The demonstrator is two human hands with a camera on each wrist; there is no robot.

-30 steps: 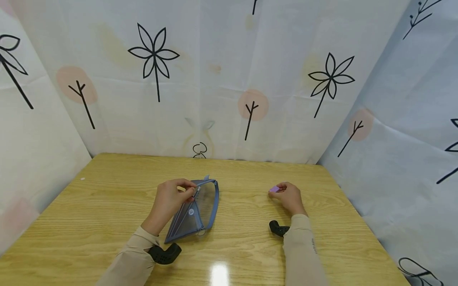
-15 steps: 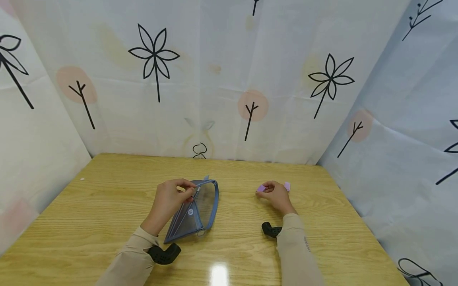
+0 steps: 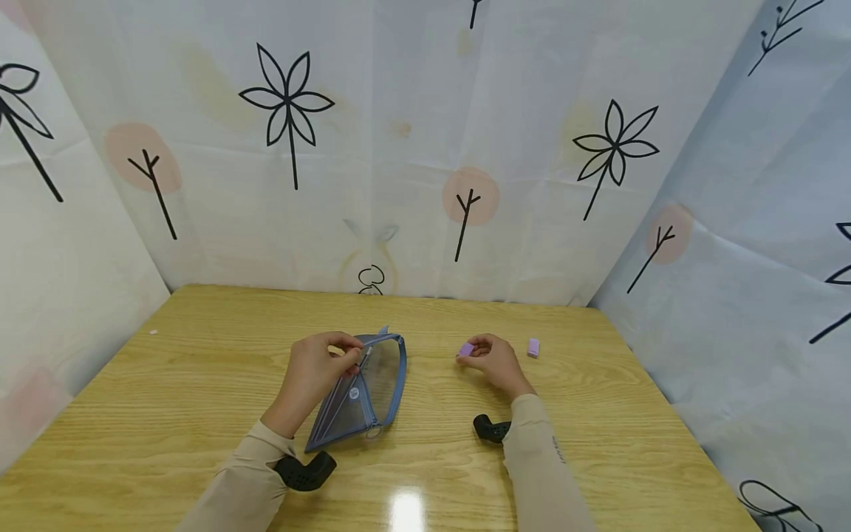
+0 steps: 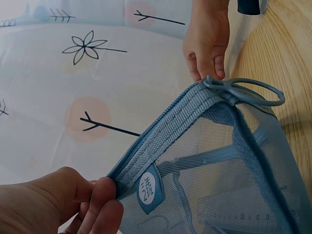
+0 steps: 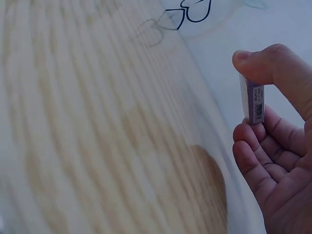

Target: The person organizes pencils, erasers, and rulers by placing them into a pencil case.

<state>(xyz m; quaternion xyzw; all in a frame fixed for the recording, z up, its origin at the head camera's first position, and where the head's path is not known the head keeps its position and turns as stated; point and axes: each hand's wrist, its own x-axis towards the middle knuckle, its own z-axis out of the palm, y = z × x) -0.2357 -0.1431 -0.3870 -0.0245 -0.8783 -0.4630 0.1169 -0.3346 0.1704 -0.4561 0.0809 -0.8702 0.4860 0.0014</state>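
My left hand [image 3: 314, 377] pinches the upper edge of a blue mesh zipper pouch [image 3: 342, 420], whose mouth gapes toward the right. In the left wrist view, thumb and fingers grip the zipper band beside a round white label [image 4: 147, 186]. A clear ruler [image 4: 243, 209] shows through the mesh. To the right of the pouch, over the table, my right hand [image 3: 495, 366] holds a small purple eraser [image 3: 466, 349] between thumb and fingertips. Its barcoded sleeve [image 5: 256, 103] faces the right wrist camera. A second purple eraser [image 3: 534, 347] lies on the table behind that hand, to its right.
The wooden table [image 3: 219, 347] ends at a patterned cloth backdrop [image 3: 399, 148] on the back and sides. A tiny white scrap [image 3: 154, 332] lies near the far left edge. Black wrist mounts [image 3: 307, 473] stick out from both sleeves.
My right hand has moved left toward the pouch with the eraser, uncovering the second eraser on the table. My left hand and the pouch have stayed almost still.
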